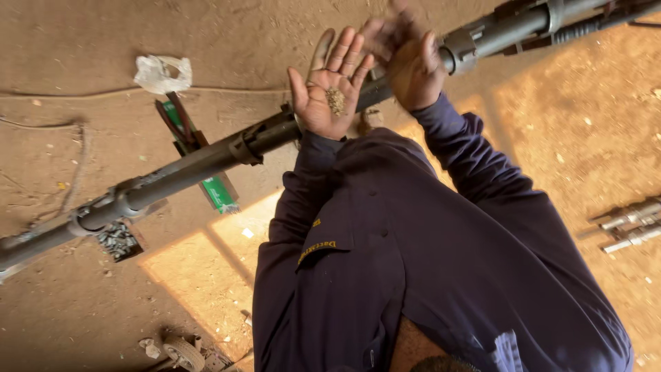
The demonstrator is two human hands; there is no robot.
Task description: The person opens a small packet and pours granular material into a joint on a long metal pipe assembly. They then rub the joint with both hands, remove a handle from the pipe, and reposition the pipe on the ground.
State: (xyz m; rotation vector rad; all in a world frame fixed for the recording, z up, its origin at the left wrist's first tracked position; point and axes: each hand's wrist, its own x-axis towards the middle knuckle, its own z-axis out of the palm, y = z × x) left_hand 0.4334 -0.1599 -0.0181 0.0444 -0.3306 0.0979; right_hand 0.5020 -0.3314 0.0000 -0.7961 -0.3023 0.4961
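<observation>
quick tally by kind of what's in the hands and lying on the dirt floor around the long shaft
long dark shaft: 1
small pile of metal bits in the open left hand: 1
green boxes: 2
white plastic bag: 1
silver rods: 2
small wheel: 1
Total: 8

A rough mechanical workshop with a bare dirt floor point(82, 41) is shown. A long, greasy steel shaft point(200, 162) with collars and joints is laid across the ground, just beyond the raised hands. Loose metal parts point(117, 240) are heaped beside its lower end, and short metal rods point(630, 227) are set out on the ground well to the right. A small wheel point(182, 351) and a crumpled plastic bag point(162, 72) are left lying in the dust.
</observation>
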